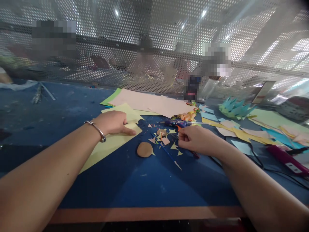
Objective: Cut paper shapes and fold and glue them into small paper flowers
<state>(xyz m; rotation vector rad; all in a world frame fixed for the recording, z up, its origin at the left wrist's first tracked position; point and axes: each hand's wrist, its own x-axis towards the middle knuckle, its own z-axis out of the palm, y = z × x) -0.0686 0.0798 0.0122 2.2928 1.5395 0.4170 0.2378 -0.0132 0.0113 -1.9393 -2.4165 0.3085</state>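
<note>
My left hand (116, 124), with a silver bangle at its wrist, is closed on pale yellow paper (103, 151), its thumb stretched along the sheet near the pointed right end. Right of centre, my right hand (191, 138) has its fingers curled in, beside a dark blue tool with an orange part (175, 123). What those fingers hold, if anything, is hidden; a dark red end (196, 155) shows just below them. Between the hands lie a round brown disc (145, 149), small yellow paper scraps (174, 146) and a thin blue paintbrush (170, 156).
Pale pink sheets (145, 101) lie at the back before a perforated metal screen (116, 54). On the right are a blue-green paper crown (235, 108), paper strips (253, 136), a magenta power strip (287, 159) and black cables (256, 156). People show blurred behind the screen.
</note>
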